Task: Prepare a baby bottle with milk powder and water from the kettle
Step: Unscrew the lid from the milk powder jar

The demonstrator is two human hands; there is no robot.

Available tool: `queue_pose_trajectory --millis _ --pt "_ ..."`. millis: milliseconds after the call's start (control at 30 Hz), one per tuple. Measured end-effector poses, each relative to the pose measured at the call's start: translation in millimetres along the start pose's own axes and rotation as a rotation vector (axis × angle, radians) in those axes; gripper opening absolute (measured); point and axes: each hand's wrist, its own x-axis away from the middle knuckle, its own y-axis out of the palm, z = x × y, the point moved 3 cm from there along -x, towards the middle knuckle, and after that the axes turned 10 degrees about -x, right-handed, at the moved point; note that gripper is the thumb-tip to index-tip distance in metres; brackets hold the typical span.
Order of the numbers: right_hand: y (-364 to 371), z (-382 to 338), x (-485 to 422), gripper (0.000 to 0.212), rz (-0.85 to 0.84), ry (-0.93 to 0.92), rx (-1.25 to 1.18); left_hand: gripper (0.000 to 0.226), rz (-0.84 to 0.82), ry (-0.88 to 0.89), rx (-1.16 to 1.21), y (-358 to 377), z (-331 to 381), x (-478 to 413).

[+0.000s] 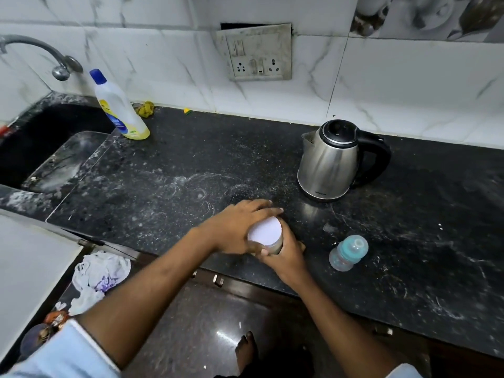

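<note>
A clear jar with a white lid (265, 232) stands near the front edge of the black counter (169, 170). My left hand (237, 227) wraps over the lid from the left. My right hand (286, 255) grips the jar's body from below and right. The jar's contents are mostly hidden by my fingers. A small baby bottle (347, 252) with a teal collar and clear cap stands upright to the right of my hands. The steel electric kettle (332, 159) with a black lid and handle sits further back, lid shut.
A sink (41, 148) with a tap (41, 50) lies at the left. A yellow dish-liquid bottle (120, 107) stands beside it. A wall socket plate (256, 53) is above the counter. Crumpled cloth (101, 271) lies on the floor below.
</note>
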Motion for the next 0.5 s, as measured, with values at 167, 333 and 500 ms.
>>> queue_pose_trajectory --millis 167,333,500 --pt "1.8 6.0 -1.3 0.086 0.019 0.010 -0.037 0.084 -0.147 0.213 -0.080 -30.4 6.7 -21.5" --pt "1.2 4.5 -1.3 0.088 0.028 -0.002 -0.050 0.077 -0.124 0.188 -0.122 -34.3 16.5 -24.6" --pt "3.5 6.0 -1.3 0.100 0.013 0.006 -0.049 0.068 0.014 -0.110 -0.057 -10.7 12.4 -12.4"
